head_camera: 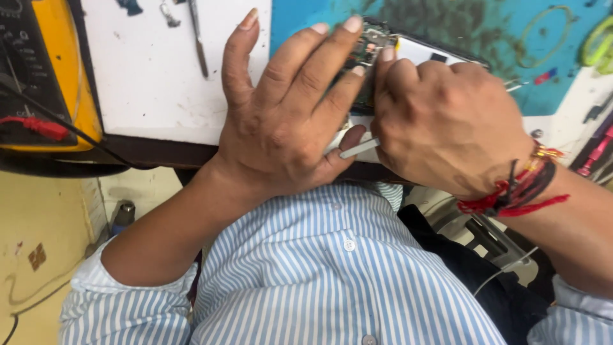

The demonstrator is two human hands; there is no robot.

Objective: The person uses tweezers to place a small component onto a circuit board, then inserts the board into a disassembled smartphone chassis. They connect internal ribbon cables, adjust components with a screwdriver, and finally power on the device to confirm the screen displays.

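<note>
An opened mobile phone lies on the bench edge with its circuit board showing at the top end. My left hand lies flat over the phone's lower part, fingers spread, pressing it down. My right hand is closed around a thin grey metal tool, whose tip shows between the two hands near my left thumb. Most of the phone is hidden under both hands. Red threads circle my right wrist.
A white board covers the bench at left, with tweezers on it. A yellow multimeter with a red lead stands far left. A blue work mat lies behind, pink-handled tools at right.
</note>
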